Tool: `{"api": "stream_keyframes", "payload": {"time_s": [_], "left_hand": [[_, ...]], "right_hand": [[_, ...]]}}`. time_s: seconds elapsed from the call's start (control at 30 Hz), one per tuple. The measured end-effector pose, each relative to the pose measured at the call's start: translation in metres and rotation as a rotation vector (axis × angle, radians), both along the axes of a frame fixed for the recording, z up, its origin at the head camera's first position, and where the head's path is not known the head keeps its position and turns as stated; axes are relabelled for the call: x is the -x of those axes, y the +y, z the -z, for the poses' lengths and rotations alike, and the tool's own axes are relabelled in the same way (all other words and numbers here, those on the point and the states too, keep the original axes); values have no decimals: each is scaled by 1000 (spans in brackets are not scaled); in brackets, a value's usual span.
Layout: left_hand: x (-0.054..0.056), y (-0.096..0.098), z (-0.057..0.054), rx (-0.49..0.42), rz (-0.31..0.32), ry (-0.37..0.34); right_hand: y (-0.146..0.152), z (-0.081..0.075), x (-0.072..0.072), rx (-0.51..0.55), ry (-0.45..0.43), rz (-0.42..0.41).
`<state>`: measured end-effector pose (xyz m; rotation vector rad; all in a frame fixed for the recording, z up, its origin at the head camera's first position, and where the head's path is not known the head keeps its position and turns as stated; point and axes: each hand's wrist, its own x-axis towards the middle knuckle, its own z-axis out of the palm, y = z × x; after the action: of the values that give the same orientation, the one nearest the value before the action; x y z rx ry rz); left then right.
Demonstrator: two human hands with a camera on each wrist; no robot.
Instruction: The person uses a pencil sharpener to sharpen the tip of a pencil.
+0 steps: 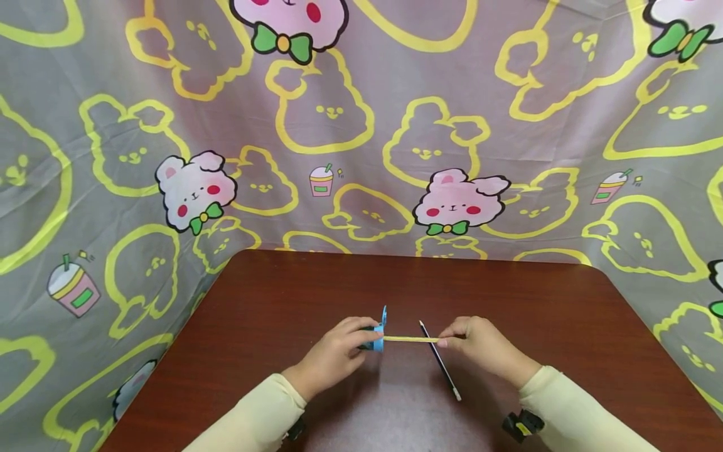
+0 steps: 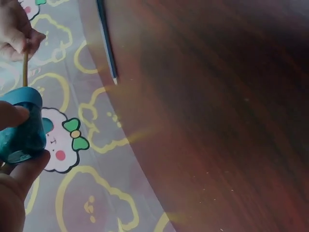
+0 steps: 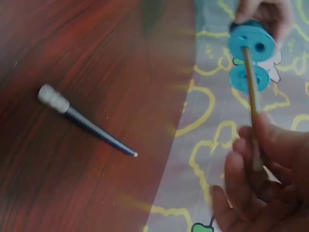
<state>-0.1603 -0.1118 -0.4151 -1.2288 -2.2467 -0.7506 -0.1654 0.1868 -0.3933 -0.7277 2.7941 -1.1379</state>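
My left hand [image 1: 334, 348] grips a small pencil sharpener [image 2: 23, 130] with a dark teal see-through body and light blue top, held on its side above the table. Its round flip lid [image 3: 249, 79] hangs open. In the right wrist view, the blue face shows one bare hole, with a yellow pencil [image 1: 409, 339] set at the other. My right hand [image 1: 477, 342] pinches the pencil's far end between thumb and fingers, keeping it level and in line with the sharpener. The pencil's tip is hidden at the sharpener.
A dark blue pencil [image 1: 443, 366] with a whitish eraser end lies slantwise on the brown table [image 1: 271, 295], below the yellow one. Behind the table hangs a grey cloth [image 1: 361, 169] printed with cartoon rabbits. Tiny specks dot the tabletop in the left wrist view.
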Motion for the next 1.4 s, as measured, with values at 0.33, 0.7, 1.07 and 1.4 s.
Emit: {"api": "stream_keyframes", "payload": {"time_s": [0.33, 0.7, 1.07, 1.4], "left_hand": [[-2, -1, -4, -102, -33, -203], [-1, -1, 0, -2, 17, 38], [-2, -3, -6, -97, -71, -304], [1, 1, 3, -9, 15, 5]], "right_hand": [[-12, 9, -7, 105, 461, 41], [-4, 1, 1, 38, -84, 3], [-15, 14, -4, 27, 605, 9], [-4, 3, 2, 81, -151, -46]]}}
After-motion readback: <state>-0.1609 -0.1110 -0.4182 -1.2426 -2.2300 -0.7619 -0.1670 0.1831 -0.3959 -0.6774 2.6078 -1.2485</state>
